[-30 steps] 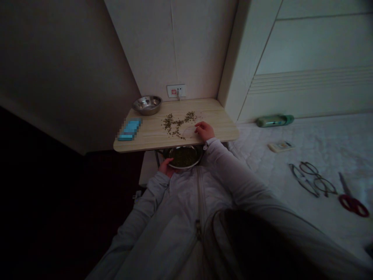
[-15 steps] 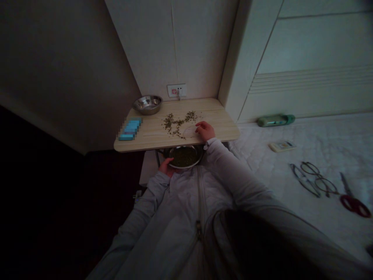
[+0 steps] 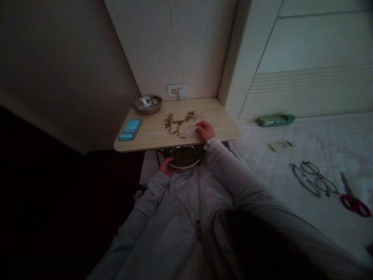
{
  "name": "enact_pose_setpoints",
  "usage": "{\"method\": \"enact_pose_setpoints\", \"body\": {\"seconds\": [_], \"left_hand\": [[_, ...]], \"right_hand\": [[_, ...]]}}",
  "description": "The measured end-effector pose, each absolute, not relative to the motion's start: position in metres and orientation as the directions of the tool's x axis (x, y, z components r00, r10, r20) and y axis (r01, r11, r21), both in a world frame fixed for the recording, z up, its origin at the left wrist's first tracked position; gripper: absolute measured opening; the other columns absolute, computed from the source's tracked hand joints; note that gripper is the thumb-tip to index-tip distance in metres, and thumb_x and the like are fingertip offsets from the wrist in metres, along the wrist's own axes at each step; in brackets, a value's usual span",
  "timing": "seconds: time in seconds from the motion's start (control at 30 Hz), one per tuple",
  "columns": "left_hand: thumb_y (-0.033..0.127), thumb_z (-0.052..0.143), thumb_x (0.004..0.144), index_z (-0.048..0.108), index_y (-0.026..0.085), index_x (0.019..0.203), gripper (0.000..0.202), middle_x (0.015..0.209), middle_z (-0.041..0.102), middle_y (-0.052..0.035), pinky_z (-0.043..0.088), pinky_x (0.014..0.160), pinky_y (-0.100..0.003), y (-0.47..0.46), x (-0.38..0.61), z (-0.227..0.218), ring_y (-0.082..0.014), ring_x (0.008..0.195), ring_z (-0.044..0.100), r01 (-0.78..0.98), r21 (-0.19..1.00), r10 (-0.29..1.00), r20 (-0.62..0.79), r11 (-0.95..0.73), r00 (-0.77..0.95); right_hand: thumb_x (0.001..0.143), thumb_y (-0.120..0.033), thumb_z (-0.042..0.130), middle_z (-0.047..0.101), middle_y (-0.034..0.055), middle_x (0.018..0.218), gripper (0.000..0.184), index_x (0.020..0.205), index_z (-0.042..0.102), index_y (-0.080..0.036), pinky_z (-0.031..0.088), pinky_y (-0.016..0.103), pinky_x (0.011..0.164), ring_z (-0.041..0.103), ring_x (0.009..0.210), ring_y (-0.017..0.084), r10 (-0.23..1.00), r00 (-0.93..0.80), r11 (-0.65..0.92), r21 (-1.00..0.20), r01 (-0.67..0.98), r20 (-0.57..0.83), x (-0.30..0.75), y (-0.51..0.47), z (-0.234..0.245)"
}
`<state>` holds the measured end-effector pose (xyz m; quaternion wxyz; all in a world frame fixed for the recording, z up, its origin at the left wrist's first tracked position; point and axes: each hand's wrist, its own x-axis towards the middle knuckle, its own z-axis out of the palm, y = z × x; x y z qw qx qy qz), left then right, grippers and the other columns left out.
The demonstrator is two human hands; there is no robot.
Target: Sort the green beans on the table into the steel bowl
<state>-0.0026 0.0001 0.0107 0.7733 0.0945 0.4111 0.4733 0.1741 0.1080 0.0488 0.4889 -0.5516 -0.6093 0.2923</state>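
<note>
**Background items, right and left**

White quilted bedding (image 3: 253,149) is spread at right. On it, far to near: green bottle (image 3: 276,120) laid sideways, pale remote (image 3: 282,146), glasses (image 3: 318,179), red-handled scissors (image 3: 353,203) left near the glasses. Wall socket (image 3: 176,90) is occupied by a plug (image 3: 178,93). Phone (image 3: 130,129), pixelated, is laid at left.

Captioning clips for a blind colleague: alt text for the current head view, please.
The left hand holds a metal bowl with greenish contents below a pale tabletop; the right hand is over the tabletop, near scattered greenish pieces.
</note>
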Motion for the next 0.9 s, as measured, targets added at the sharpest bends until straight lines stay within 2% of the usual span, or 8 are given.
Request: {"method": "enact_pose_setpoints", "body": {"seconds": [0.27,0.43,0.73,0.9], "left_hand": [[0.016,0.039,0.063,0.048,0.013,0.093,0.032,0.065,0.06,-0.0044,0.043,0.056,-0.033,0.0003,-0.0022,0.0109,-0.0189,0.069,0.054,-0.64,0.562,0.81,-0.562,0.524,0.17],[0.017,0.038,0.063,0.048,0.011,0.093,0.033,0.07,0.06,-0.0062,0.043,0.058,-0.033,0.0011,-0.003,0.009,-0.019,0.073,0.053,-0.651,0.541,0.814,-0.538,0.532,0.218],[0.016,0.04,0.061,0.049,0.01,0.089,0.03,0.065,0.06,-0.0052,0.043,0.057,-0.033,0.0029,-0.0054,0.0038,-0.0191,0.07,0.053,-0.647,0.553,0.817,-0.54,0.525,0.202],[0.016,0.039,0.062,0.048,0.011,0.092,0.032,0.069,0.06,-0.0061,0.043,0.058,-0.033,0.0015,-0.004,0.0063,-0.019,0.072,0.053,-0.655,0.55,0.827,-0.518,0.518,0.22]], "right_hand": [[0.056,-0.023,0.038,0.052,-0.0044,0.054,0.022,0.073,0.051,-0.018,0.037,0.024,0.057,0.046,0.053,0.008,0.948,0.097,0.234,-0.869,0.435,0.304,0.1755,0.1017,0.0459],[0.056,-0.023,0.037,0.053,-0.0041,0.055,0.023,0.074,0.051,-0.018,0.037,0.025,0.06,0.047,0.055,0.009,0.954,0.108,0.215,-0.891,0.399,0.279,0.1756,0.1061,0.0437],[0.056,-0.022,0.037,0.052,-0.0046,0.054,0.022,0.073,0.051,-0.018,0.037,0.024,0.057,0.045,0.052,0.008,0.956,0.096,0.219,-0.892,0.396,0.278,0.1759,0.1035,0.0462],[0.056,-0.023,0.037,0.052,-0.0044,0.055,0.023,0.074,0.051,-0.018,0.037,0.024,0.059,0.046,0.053,0.008,0.957,0.087,0.22,-0.887,0.405,0.278,0.1762,0.1042,0.0452]]}}
